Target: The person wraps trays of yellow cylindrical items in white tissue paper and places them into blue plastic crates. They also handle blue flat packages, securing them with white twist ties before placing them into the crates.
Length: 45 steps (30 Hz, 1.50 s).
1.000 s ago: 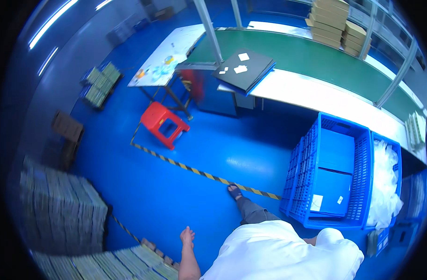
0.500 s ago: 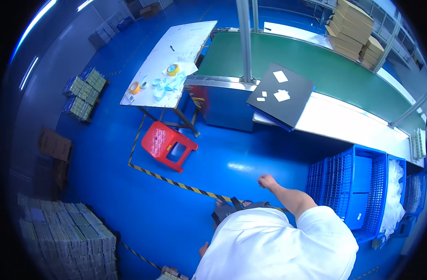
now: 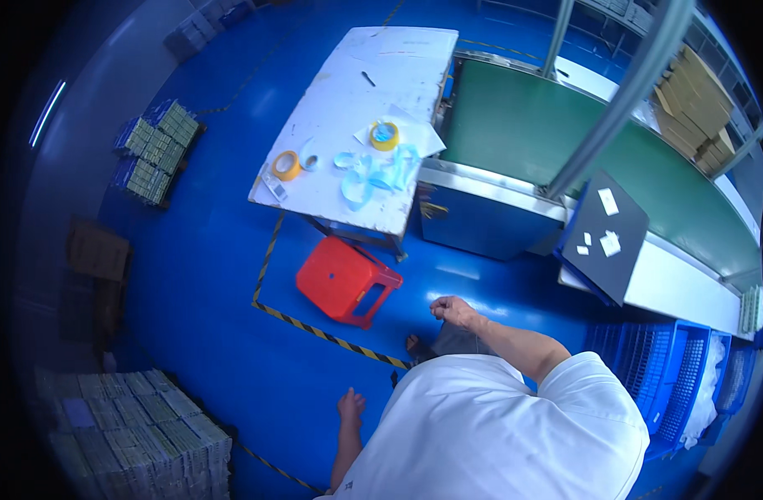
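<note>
My left hand [image 3: 351,404] hangs low over the blue floor, beside my body, fingers slightly apart and nothing visible in it. My right hand [image 3: 452,310] is out in front of me with its fingers curled in; I see no object in it. Nearest to it is a red plastic stool [image 3: 336,279], a little to the left and not touched. Beyond the stool stands a white-topped table [image 3: 348,92]. On it lie a yellow-orange tape roll [image 3: 286,166], another yellow tape roll [image 3: 384,123], light-blue curled strips [image 3: 356,193] and a dark pen [image 3: 368,78].
A green conveyor belt [image 3: 523,117] runs rightward from the table, with a metal post [image 3: 615,96] at its edge. A dark board [image 3: 602,258] with white cards overhangs the ledge. Blue crates [image 3: 682,375] stand right. Stacked bundles [image 3: 140,425] stand at lower left.
I have moved forward and turned, so table and stool look nearer and the conveyor has shifted right in view. My left hand has come further into view; my right hand has swung inward.
</note>
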Each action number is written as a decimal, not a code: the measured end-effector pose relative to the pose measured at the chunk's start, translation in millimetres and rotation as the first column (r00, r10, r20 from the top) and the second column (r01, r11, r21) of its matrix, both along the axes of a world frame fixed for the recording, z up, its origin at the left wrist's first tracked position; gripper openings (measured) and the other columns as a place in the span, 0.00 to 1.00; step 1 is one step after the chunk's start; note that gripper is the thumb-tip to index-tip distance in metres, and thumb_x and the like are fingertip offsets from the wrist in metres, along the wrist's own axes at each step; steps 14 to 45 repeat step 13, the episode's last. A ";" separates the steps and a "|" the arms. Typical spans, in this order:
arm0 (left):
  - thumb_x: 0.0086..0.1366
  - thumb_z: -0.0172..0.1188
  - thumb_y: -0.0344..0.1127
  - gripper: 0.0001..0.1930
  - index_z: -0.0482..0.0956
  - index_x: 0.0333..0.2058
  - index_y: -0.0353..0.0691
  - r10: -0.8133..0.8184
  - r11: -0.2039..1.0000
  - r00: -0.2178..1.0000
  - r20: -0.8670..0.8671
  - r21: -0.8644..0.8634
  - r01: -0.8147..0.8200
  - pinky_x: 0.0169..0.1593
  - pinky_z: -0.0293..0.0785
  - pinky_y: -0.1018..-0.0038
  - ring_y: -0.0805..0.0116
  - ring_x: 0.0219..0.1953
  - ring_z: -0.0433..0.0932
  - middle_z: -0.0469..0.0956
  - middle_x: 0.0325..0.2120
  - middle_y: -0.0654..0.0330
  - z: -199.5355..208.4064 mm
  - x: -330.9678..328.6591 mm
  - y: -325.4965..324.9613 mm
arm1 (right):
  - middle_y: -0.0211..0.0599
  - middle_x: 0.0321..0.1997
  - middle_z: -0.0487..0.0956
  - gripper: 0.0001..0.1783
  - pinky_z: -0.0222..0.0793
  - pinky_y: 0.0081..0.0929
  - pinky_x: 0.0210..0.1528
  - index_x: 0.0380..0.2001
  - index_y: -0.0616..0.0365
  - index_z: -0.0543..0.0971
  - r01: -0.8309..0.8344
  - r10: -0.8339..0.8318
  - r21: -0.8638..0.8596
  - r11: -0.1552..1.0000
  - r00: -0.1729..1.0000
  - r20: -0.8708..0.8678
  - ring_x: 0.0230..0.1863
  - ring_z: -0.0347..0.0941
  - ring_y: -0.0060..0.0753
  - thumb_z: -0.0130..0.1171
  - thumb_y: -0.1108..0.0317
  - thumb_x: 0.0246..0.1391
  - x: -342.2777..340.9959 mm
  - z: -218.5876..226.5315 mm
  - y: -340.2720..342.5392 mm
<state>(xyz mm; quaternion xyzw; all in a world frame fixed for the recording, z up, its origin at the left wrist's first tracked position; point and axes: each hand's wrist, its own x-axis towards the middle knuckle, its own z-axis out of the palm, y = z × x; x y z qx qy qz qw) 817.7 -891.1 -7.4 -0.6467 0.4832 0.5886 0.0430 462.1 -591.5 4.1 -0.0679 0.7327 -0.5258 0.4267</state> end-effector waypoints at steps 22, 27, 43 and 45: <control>0.69 0.61 0.47 0.30 0.69 0.60 0.31 -0.046 0.986 0.990 0.134 -0.154 0.067 0.45 0.80 0.61 0.54 0.39 0.84 0.81 0.44 0.44 18.0 -136.9 -45.2 | 0.34 0.48 0.79 0.14 0.71 0.44 0.55 0.42 0.50 0.83 -0.151 0.327 0.291 0.945 0.501 -0.801 0.54 0.72 0.45 0.64 0.61 0.52 -410.2 69.4 -308.7; 0.69 0.61 0.47 0.30 0.69 0.60 0.31 -0.046 0.986 0.990 0.134 -0.154 0.067 0.45 0.80 0.61 0.54 0.39 0.84 0.81 0.44 0.44 18.0 -136.9 -45.2 | 0.34 0.48 0.79 0.14 0.71 0.44 0.55 0.42 0.50 0.83 -0.151 0.327 0.291 0.945 0.501 -0.801 0.54 0.72 0.45 0.64 0.61 0.52 -410.2 69.4 -308.7; 0.69 0.61 0.47 0.30 0.69 0.60 0.31 -0.046 0.986 0.990 0.134 -0.154 0.067 0.45 0.80 0.61 0.54 0.39 0.84 0.81 0.44 0.44 18.0 -136.9 -45.2 | 0.34 0.48 0.79 0.14 0.71 0.44 0.55 0.42 0.50 0.83 -0.151 0.327 0.291 0.945 0.501 -0.801 0.54 0.72 0.45 0.64 0.61 0.52 -410.2 69.4 -308.7; 0.69 0.61 0.47 0.30 0.69 0.60 0.31 -0.046 0.986 0.990 0.134 -0.154 0.067 0.45 0.80 0.61 0.54 0.39 0.84 0.81 0.44 0.44 18.0 -136.9 -45.2 | 0.34 0.48 0.79 0.14 0.71 0.44 0.55 0.42 0.50 0.83 -0.151 0.327 0.291 0.945 0.501 -0.801 0.54 0.72 0.45 0.64 0.61 0.52 -410.2 69.4 -308.7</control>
